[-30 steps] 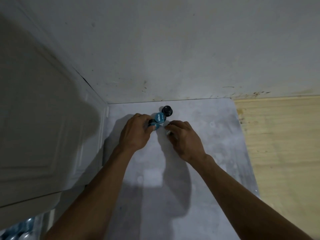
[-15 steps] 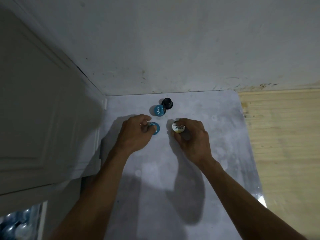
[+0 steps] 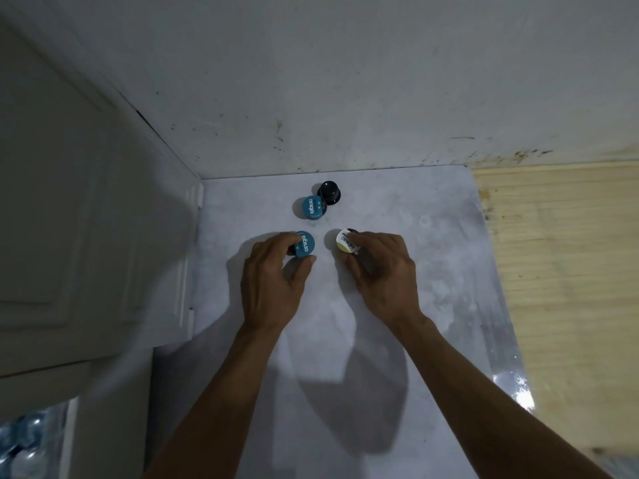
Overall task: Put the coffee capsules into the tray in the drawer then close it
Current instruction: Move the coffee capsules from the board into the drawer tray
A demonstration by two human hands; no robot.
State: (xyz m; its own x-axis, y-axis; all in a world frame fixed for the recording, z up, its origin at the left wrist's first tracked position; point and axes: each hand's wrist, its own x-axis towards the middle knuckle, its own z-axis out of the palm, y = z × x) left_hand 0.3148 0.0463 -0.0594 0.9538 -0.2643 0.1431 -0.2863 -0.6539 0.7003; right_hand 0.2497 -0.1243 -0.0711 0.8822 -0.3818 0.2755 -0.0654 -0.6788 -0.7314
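Four coffee capsules on the pale grey worktop (image 3: 345, 340), near its far edge by the wall. Nearest on the left, a blue-lidded capsule (image 3: 305, 244), tipped so its printed lid faces up and to the right, pinched by the left hand (image 3: 273, 281) — fingers (image 3: 276, 242) curled over its far side, thumb up against its near edge. Just to the right, apart from it by a narrow strip of bare worktop, a capsule with a white and yellow lid (image 3: 345, 240), likewise tipped, held by the right hand (image 3: 380, 271) with a forefinger lying across the lid and the thumb at its near rim; dark body mostly hidden under the fingers. Further back, untouched, a second blue-lidded capsule (image 3: 311, 207) lying on its side with the lid turned toward the camera, touching or almost touching a black capsule (image 3: 329, 192) standing lid-down just behind it to the right. Both forearms reaching in from the bottom edge, casting soft shadows on the worktop. Behind everything, a stained white wall (image 3: 345, 81); to the left, a white panelled cabinet door (image 3: 86, 236); to the right of the worktop, a light wooden surface (image 3: 560, 271) — grain running across. At the lower left corner, something blue and shiny, too blurred to tell.
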